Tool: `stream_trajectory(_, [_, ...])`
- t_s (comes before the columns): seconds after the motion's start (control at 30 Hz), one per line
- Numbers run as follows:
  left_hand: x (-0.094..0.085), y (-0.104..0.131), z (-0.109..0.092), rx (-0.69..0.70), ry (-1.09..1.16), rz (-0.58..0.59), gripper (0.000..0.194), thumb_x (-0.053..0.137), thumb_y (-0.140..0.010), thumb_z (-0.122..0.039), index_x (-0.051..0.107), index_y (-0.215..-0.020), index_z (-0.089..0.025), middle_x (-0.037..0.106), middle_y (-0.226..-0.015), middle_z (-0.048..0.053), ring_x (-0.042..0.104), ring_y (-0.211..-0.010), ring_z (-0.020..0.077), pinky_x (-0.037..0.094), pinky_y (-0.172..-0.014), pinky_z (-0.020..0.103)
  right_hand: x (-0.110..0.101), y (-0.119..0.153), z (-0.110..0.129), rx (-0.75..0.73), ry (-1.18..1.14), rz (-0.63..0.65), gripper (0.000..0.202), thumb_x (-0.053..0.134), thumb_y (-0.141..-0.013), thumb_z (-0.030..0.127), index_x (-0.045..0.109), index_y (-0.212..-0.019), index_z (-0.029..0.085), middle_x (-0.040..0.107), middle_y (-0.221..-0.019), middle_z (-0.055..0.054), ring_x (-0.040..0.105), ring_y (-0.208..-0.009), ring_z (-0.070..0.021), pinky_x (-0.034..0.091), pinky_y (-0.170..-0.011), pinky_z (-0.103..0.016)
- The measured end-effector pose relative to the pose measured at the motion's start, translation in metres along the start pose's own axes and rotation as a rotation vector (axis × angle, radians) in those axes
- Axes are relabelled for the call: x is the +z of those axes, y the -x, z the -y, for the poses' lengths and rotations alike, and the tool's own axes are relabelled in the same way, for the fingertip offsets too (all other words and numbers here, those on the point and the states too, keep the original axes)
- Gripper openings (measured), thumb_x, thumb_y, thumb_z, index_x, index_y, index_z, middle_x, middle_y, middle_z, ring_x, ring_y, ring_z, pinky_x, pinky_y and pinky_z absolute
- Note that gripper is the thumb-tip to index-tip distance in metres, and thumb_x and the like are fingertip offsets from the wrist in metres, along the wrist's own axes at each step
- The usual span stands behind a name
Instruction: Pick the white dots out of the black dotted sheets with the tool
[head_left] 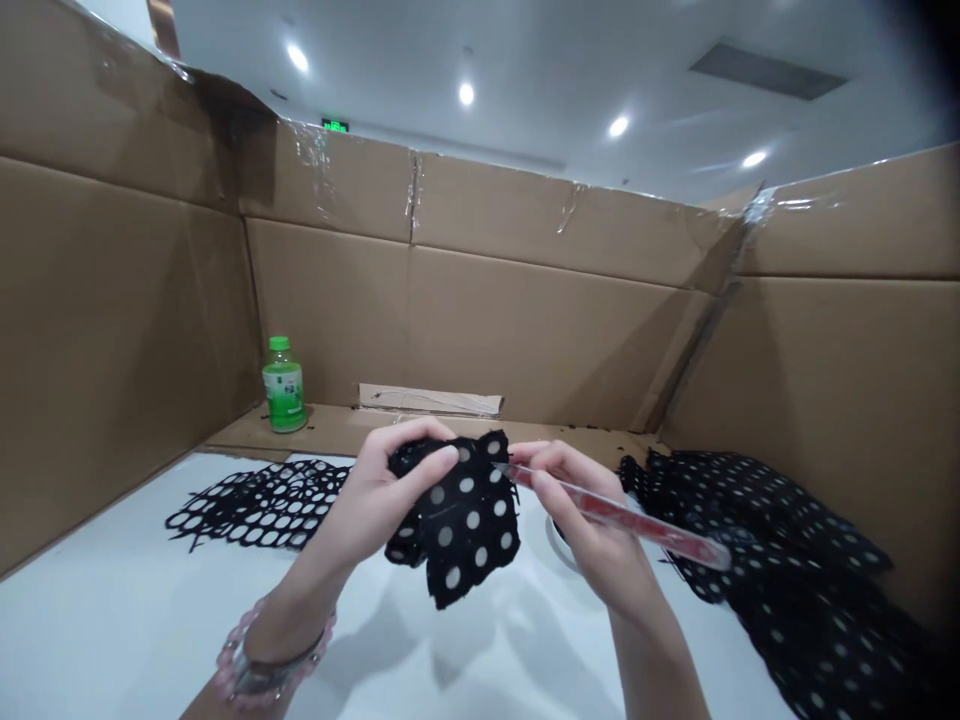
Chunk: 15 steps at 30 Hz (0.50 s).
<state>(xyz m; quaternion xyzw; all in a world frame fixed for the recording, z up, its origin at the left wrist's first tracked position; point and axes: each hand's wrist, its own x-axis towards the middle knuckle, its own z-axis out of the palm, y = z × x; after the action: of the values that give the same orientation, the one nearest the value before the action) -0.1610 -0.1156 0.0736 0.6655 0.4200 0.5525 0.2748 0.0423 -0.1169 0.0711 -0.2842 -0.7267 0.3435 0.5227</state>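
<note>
Polka-dot cloth (465, 525) pinched in left grip (375, 500), right grip (592, 520) closed around red tool (622, 520)

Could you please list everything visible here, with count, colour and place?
small piece of black fabric with white polka dots: one, black and white, held up at centre above the table
clear red-tipped slender tool: one, clear and red, pointing at the small piece
heap of black polka-dot fabric: one, black and white, on the right
black fabric with its dots cut out: one, black, lying flat on the left
green plastic bottle: one, green, upright in the far left corner
white table: one, white, underneath
brown cardboard walls: brown, around the table
pink bead bracelet: one, pink, left wrist
left hand: grip on the small piece
right hand: grip on the tool
</note>
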Motion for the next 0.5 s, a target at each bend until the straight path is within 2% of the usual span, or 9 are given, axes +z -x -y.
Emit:
stream_trajectory(0.13, [-0.001,-0.004,0.006,-0.011,0.006,-0.022,0.017,0.065,-0.08,-0.036,0.065,-0.076,-0.019,0.07,-0.081,0.0,0.064,-0.082,0.0191,0.05,-0.076,0.026,-0.001,0.0,-0.003,-0.029,-0.08,-0.028,0.02,0.055,-0.093,0.028,0.056,-0.074,0.022,0.07,-0.09,0.0,0.063,-0.083,-0.0122,0.049,-0.075,-0.022])
stream_trajectory(0.2, [-0.003,-0.006,0.007,0.01,-0.02,0.038,0.017,0.065,-0.079,-0.035,0.067,-0.076,-0.019,0.072,-0.081,0.001,0.065,-0.083,0.0197,0.049,-0.081,0.028,-0.001,0.002,-0.001,-0.029,-0.046,-0.026,0.019,0.056,-0.093,0.027,0.056,-0.075,0.022,0.07,-0.09,0.001,0.064,-0.082,-0.0118,0.049,-0.073,-0.021])
stream_trajectory(0.33, [-0.004,-0.006,0.004,0.027,-0.003,0.195,0.019,0.066,-0.081,-0.035,0.074,-0.092,-0.023,0.076,-0.097,0.002,0.066,-0.096,0.0206,0.048,-0.09,0.029,-0.001,0.008,0.006,-0.013,0.058,0.058,0.018,0.055,-0.092,0.024,0.054,-0.074,0.022,0.07,-0.09,0.001,0.065,-0.076,-0.0104,0.05,-0.069,-0.019])
stream_trajectory(0.4, [-0.001,-0.005,0.004,0.008,-0.001,0.162,0.018,0.069,-0.078,-0.035,0.076,-0.089,-0.023,0.077,-0.094,0.002,0.068,-0.091,0.02,0.05,-0.085,0.027,0.0,0.009,0.008,-0.006,0.115,0.071,0.018,0.055,-0.091,0.022,0.053,-0.073,0.021,0.07,-0.089,0.001,0.064,-0.073,-0.0097,0.05,-0.067,-0.018])
stream_trajectory(0.5, [0.002,-0.002,0.004,0.01,0.009,0.102,0.013,0.072,-0.075,-0.033,0.074,-0.074,-0.02,0.076,-0.077,0.001,0.067,-0.074,0.0166,0.051,-0.069,0.023,0.003,0.009,0.008,-0.022,0.134,0.065,0.019,0.055,-0.091,0.022,0.054,-0.072,0.021,0.07,-0.087,0.002,0.064,-0.072,-0.0093,0.05,-0.065,-0.018])
